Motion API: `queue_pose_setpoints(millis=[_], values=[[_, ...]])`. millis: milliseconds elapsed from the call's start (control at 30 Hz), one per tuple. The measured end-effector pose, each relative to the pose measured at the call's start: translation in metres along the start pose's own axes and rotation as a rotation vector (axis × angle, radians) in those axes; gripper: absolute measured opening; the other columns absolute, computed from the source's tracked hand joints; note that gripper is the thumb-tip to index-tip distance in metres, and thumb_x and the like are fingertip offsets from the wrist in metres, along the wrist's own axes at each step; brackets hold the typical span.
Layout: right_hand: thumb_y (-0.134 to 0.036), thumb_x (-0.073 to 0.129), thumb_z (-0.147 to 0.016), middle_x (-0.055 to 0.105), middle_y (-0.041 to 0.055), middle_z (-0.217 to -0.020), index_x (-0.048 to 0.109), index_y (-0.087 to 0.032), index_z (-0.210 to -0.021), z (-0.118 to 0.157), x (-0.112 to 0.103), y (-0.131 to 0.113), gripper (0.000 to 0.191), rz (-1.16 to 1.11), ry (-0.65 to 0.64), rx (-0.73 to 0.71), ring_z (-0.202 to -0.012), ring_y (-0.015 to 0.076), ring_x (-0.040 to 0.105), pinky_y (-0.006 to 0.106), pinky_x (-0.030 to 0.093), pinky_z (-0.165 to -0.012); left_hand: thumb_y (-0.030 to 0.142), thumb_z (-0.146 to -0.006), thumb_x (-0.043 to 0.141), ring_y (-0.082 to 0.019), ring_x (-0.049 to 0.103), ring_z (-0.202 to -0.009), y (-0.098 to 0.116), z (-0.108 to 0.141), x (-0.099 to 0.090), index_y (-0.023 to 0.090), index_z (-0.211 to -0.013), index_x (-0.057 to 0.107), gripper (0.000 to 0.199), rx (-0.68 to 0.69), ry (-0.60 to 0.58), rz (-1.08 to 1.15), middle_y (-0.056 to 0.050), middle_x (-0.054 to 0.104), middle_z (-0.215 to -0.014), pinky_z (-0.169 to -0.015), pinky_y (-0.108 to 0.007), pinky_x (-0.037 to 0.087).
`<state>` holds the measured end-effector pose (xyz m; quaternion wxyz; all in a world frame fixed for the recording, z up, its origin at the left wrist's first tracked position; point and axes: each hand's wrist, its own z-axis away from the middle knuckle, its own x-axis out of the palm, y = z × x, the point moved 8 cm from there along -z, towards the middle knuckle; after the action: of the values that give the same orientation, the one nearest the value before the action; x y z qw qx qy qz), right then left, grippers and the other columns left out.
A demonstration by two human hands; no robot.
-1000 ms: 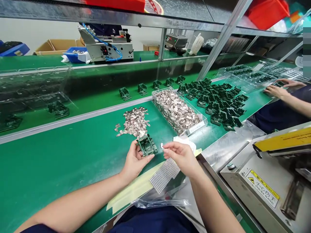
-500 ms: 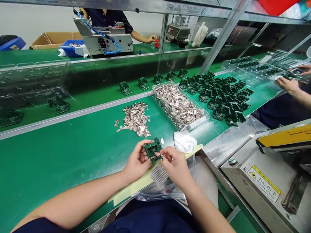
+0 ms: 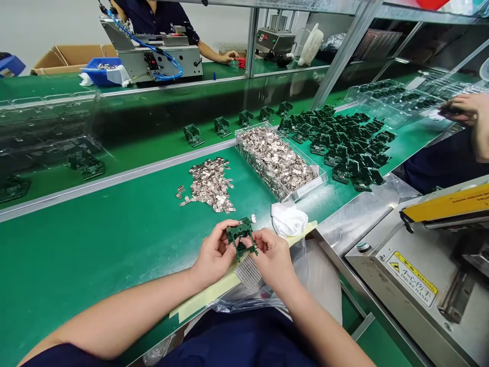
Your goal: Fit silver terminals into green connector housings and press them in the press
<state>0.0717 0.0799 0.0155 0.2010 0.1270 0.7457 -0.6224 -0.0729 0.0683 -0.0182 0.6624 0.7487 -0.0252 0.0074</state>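
Note:
Near the table's front edge, a green circuit board with cutouts is held up between both hands. My left hand grips it along the left side, thumb at the lower edge. Fingers of my right hand are pinched at its lower right side; whether a small part is between them is hidden. Just beyond the board lies one small metal piece. Farther off is a loose pile of small silvery metal pieces. Under the hands lies a sheet with a fine grid of small pieces.
A clear plastic box full of metal pieces stands beyond, with many green boards heaped right of it. A white cloth lies at the edge. A machine stands right. A co-worker's hand is at far right.
The circuit board has tilted in my hands, its face now seen more from the edge. My view has shifted slightly. The co-worker's hand at right has risen.

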Motion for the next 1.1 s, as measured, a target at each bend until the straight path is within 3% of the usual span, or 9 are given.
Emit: queue_pose_setpoints(millis=[167,367,533,667,800,967,1100], values=[[-0.021,0.059,-0.081,0.047,-0.0032,-0.06,0.068,-0.019,-0.074,0.002,0.0,0.002,0.011,-0.064,0.019,0.028,-0.055,0.0119,0.043,0.024,0.034,-0.053,0.035,-0.083,0.067,-0.017,0.062,-0.077,0.002,0.001,-0.001,0.028,-0.114,0.058,0.033,-0.031,0.071,-0.003,-0.003,0.066,-0.091,-0.067,-0.025,0.051],[-0.024,0.062,-0.079,0.047,-0.0028,-0.062,0.067,-0.019,-0.074,0.007,0.01,0.018,0.008,-0.223,0.053,0.158,-0.057,0.0126,0.044,0.024,0.037,-0.052,0.033,-0.085,0.066,-0.014,0.06,-0.068,0.006,0.001,-0.001,0.027,-0.113,0.057,0.03,-0.028,0.087,-0.034,-0.001,0.065,-0.084,-0.059,-0.022,0.049],[-0.03,0.067,-0.079,0.062,0.007,-0.099,0.062,-0.02,-0.077,0.011,0.014,0.015,0.011,-0.485,0.103,0.178,-0.088,0.0191,0.06,0.027,0.052,-0.069,0.032,-0.083,0.068,-0.013,0.063,-0.073,0.013,0.002,0.0,0.022,-0.109,0.056,0.03,-0.017,0.112,-0.026,-0.003,0.066,-0.088,-0.06,-0.021,0.051],[-0.03,0.072,-0.074,0.067,0.0039,-0.087,0.059,-0.02,-0.073,0.015,0.02,0.014,0.016,-0.681,0.097,0.267,-0.068,0.0156,0.061,0.028,0.054,-0.064,0.03,-0.082,0.068,-0.013,0.063,-0.074,0.02,0.007,0.002,0.02,-0.107,0.055,0.03,-0.005,0.126,-0.014,-0.004,0.066,-0.089,-0.064,-0.022,0.053],[-0.027,0.074,-0.071,0.068,0.0027,-0.081,0.059,-0.021,-0.07,0.022,0.011,0.011,0.016,-0.733,0.157,0.255,-0.067,0.0156,0.062,0.027,0.054,-0.063,0.026,-0.083,0.066,-0.011,0.062,-0.071,0.027,0.013,0.009,0.021,-0.107,0.056,0.027,0.031,0.114,-0.019,-0.002,0.065,-0.088,-0.065,-0.021,0.053],[-0.026,0.072,-0.076,0.069,0.0045,-0.087,0.063,-0.02,-0.073,0.037,-0.007,0.008,0.011,-0.737,0.206,0.177,-0.082,0.0174,0.064,0.027,0.052,-0.073,0.02,-0.085,0.064,-0.009,0.061,-0.073,0.039,0.019,0.025,0.022,-0.109,0.056,0.025,0.111,0.074,-0.081,-0.001,0.065,-0.091,-0.065,-0.017,0.051],[-0.024,0.072,-0.076,0.067,0.004,-0.082,0.063,-0.019,-0.072,0.049,-0.02,0.011,0.011,-0.74,0.28,0.14,-0.08,0.0164,0.063,0.026,0.052,-0.072,0.018,-0.085,0.062,-0.008,0.059,-0.069,0.042,0.022,0.04,0.022,-0.109,0.056,0.025,0.125,0.032,-0.106,0.0,0.064,-0.087,-0.062,-0.015,0.05]])
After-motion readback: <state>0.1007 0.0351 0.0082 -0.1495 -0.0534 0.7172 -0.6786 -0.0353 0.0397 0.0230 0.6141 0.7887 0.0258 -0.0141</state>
